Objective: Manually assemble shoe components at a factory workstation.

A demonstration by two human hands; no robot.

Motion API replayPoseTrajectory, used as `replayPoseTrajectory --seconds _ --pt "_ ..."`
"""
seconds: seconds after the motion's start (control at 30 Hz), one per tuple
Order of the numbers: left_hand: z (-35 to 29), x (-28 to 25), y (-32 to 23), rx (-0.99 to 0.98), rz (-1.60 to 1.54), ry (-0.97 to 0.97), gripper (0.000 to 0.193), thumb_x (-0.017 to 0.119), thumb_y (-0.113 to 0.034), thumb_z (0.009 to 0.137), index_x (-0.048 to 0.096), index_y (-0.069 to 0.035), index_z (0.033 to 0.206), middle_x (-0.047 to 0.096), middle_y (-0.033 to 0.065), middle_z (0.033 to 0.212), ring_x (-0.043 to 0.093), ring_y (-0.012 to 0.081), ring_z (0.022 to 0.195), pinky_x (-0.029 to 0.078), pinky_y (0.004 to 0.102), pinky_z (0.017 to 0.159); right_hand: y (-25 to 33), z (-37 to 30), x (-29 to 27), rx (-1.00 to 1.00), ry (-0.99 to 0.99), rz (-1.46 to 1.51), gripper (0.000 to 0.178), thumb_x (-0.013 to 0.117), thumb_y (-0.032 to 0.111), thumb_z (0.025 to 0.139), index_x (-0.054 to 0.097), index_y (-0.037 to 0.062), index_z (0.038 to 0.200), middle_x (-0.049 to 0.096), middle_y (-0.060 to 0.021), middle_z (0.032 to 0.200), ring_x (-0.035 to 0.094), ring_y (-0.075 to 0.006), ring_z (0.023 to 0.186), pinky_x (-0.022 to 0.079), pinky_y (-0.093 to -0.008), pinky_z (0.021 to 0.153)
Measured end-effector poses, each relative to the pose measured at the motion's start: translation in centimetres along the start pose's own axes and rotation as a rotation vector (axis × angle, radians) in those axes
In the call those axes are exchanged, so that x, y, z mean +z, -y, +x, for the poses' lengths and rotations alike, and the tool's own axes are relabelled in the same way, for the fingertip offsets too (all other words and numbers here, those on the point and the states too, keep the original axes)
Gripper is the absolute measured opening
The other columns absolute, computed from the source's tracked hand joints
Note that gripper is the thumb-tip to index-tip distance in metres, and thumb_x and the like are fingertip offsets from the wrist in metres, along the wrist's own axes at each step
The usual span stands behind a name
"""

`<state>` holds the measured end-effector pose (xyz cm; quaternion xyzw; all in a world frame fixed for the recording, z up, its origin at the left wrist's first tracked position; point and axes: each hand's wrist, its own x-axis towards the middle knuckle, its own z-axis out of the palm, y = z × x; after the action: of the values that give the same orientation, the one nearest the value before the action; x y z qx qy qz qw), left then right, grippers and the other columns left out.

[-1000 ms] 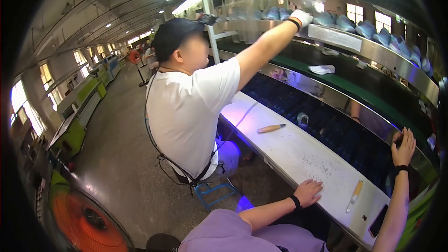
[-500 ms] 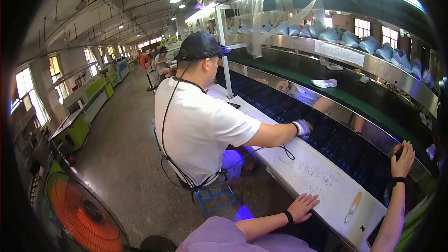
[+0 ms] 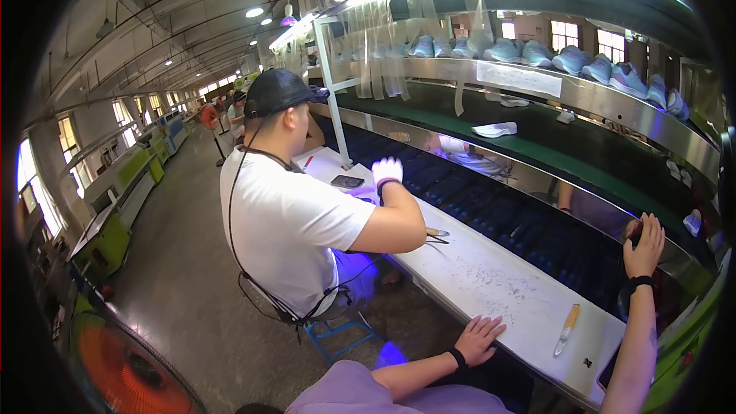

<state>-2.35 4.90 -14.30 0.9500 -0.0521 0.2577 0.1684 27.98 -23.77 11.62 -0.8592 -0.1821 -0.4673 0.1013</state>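
Observation:
My left hand [image 3: 481, 339] lies flat on the near edge of the white worktable [image 3: 529, 291], fingers stretched out and holding nothing. My right hand [image 3: 644, 247] rests at the metal rail beside the conveyor, its fingers extended upward. Next to its thumb is a small dark round shape [image 3: 633, 231] that I cannot make out. Between my two arms, a yellow-handled tool with a pale, pointed blade [image 3: 567, 330] lies on the tabletop. A small dark scrap [image 3: 588, 363] sits near it.
A co-worker in a white shirt [image 3: 284, 215] sits to my left, one gloved hand [image 3: 387, 170] raised. Beyond the table run a dark roller conveyor [image 3: 491, 207] and a green belt [image 3: 552, 149] carrying a white sole [image 3: 494, 129]. Shoes [image 3: 571, 60] line the upper shelf. An orange fan [image 3: 123, 360] stands lower left.
The co-worker's gloved hand has drawn back from over the dark conveyor and risen in front of the chest. The view has shifted slightly; both my hands keep their places.

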Motion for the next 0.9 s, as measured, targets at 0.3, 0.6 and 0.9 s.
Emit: replayPoseTrajectory --seconds 0.3,0.6,0.9 --pt "-0.5 0.7 -0.3 0.013 -0.04 0.057 0.078 0.07 -0.028 0.083 0.039 -0.015 0.154 0.04 0.0126 0.158 0.044 0.0331 0.139 0.024 0.053 0.12 -1.6 -1.1 1.2 -0.006 -0.137 -0.017 0.066 0.068 0.014 0.079 0.05 0.0086 0.142 0.05 -0.016 0.146 0.042 -0.0338 0.141 0.024 -0.0506 0.123" --pt "0.9 -1.9 0.9 -0.049 -0.041 0.003 0.067 0.076 -0.032 0.076 0.057 -0.014 0.138 0.05 0.0142 0.148 0.045 0.0398 0.133 0.021 0.0621 0.117 8.0 -8.6 -3.4 0.324 0.11 1.011 0.053 0.074 0.005 0.081 0.059 0.008 0.132 0.063 -0.0065 0.12 0.061 -0.0189 0.111 0.05 -0.0347 0.095" --pt "7.0 -6.9 -6.7 0.008 -1.122 0.536 0.078 0.084 -0.038 0.078 0.053 0.002 0.137 0.065 0.017 0.124 0.062 0.027 0.115 0.048 0.0385 0.101 14.1 -16.6 -10.5 0.816 0.221 1.811 0.035 0.063 0.004 0.093 0.057 -0.0012 0.127 0.062 -0.0079 0.11 0.063 -0.0143 0.103 0.051 -0.0313 0.096"
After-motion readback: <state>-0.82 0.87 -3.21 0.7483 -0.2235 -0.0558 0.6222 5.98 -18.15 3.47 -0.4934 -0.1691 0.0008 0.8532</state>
